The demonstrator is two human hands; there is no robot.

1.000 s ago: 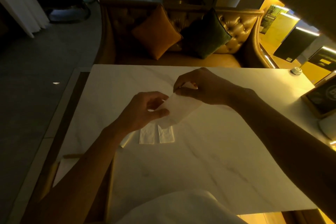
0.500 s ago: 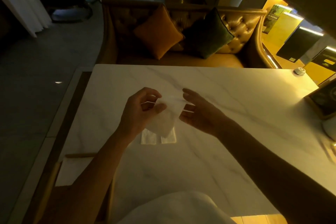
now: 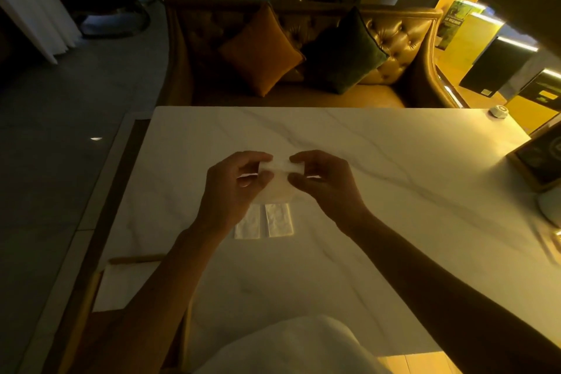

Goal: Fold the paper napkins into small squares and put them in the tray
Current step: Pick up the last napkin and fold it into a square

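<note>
- Napkin (image 3: 280,182): you hold it in the air above the middle of the bench (image 3: 379,191), its top edge running left to right between your two hands, the rest hanging down toward you.
- Left hand (image 3: 233,191): pinched closed on the napkin's left top corner, thumb against forefinger.
- Right hand (image 3: 321,182): pinched closed on the right top corner. Both hands sit equally close to the sheet.
- Folded napkins (image 3: 264,220): two narrow white pieces lie flat on the bench just below the held sheet, side by side, long axes pointing away from you.
- Tray (image 3: 118,261): wooden rim at the bench's near left corner, under your left forearm, closer to your left hand. It holds something flat and white; you cannot tell whether that is a liner or napkins.
- Judgement: your next fold likely brings the hanging edge up to the pinched edge.
</note>
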